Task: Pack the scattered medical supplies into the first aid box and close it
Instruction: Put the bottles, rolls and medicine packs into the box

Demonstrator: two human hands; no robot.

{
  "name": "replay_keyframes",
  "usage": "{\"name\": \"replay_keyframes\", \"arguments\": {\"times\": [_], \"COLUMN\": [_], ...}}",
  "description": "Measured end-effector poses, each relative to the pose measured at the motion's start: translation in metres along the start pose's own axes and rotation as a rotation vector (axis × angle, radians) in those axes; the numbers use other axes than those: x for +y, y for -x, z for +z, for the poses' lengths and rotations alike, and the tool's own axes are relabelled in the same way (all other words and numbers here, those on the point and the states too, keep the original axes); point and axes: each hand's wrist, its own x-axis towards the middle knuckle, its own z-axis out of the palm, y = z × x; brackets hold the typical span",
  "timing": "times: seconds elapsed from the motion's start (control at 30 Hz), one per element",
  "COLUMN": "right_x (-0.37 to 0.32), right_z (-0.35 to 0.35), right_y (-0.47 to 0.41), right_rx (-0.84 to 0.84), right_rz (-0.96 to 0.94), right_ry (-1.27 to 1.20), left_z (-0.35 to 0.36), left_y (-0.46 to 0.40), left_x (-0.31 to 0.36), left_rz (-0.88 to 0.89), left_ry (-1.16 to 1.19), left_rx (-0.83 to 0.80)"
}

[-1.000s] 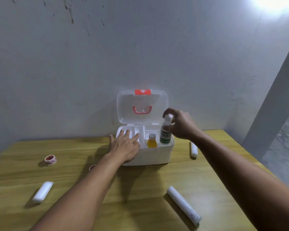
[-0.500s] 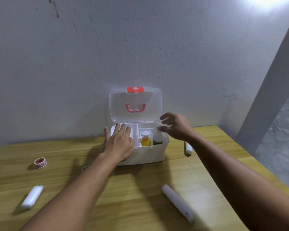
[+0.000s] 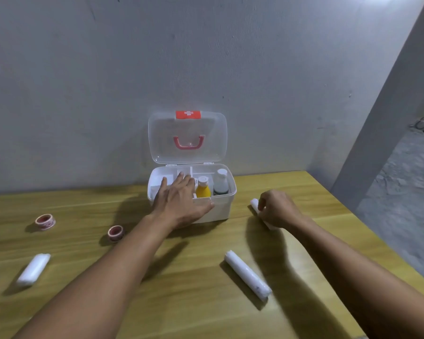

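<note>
The white first aid box [image 3: 220, 211] stands open at the table's back, its clear lid [image 3: 187, 137] upright against the wall. Inside stand a yellow bottle [image 3: 203, 189] and a white spray bottle [image 3: 221, 183]. My left hand [image 3: 181, 204] lies flat on the box's front left rim, fingers spread. My right hand [image 3: 277, 209] curls over a white gauze roll [image 3: 255, 204] lying right of the box. A longer gauze roll [image 3: 247, 275] lies nearer me, another roll [image 3: 33, 269] at the left. Two red tape rolls [image 3: 45, 221] [image 3: 116, 233] sit left of the box.
The wooden table [image 3: 181, 289] ends at the right edge [image 3: 348, 211], beyond which a grey floor drops away. A grey wall [image 3: 157, 69] rises directly behind the box. A pillar stands at the right.
My right hand let go of the white spray bottle, now standing in the box, and moved right and down onto the gauze roll beside the box. My left hand stayed on the box.
</note>
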Motion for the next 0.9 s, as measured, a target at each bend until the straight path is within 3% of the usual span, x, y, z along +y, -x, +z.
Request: {"name": "replay_keyframes", "arguments": {"times": [0.2,0.43,0.6,0.73,0.8,0.9], "right_x": [-0.038,-0.067,-0.075,-0.072,-0.07,-0.077], "right_z": [-0.017,-0.015,-0.006,-0.018,-0.036,-0.066], "right_y": [0.061,0.078,0.087,0.079,0.068,0.055], "right_rx": [-0.332,-0.418,-0.304,-0.199,-0.038,0.364], "right_rz": [-0.244,-0.412,-0.494,-0.43,-0.373,-0.365], "right_ry": [0.098,0.246,0.366,0.2,0.016,-0.301], "left_z": [0.003,-0.001,-0.011,-0.009,-0.008,-0.008], "left_y": [-0.004,-0.002,0.0,0.001,0.002,0.001], "left_x": [-0.003,-0.004,-0.006,-0.011,-0.012,-0.012], "left_rz": [0.009,0.018,0.015,-0.011,-0.012,-0.011], "left_ry": [-0.025,0.019,-0.026,-0.038,-0.013,0.019], "left_rx": [-0.008,-0.01,-0.057,-0.06,-0.068,-0.064]}}
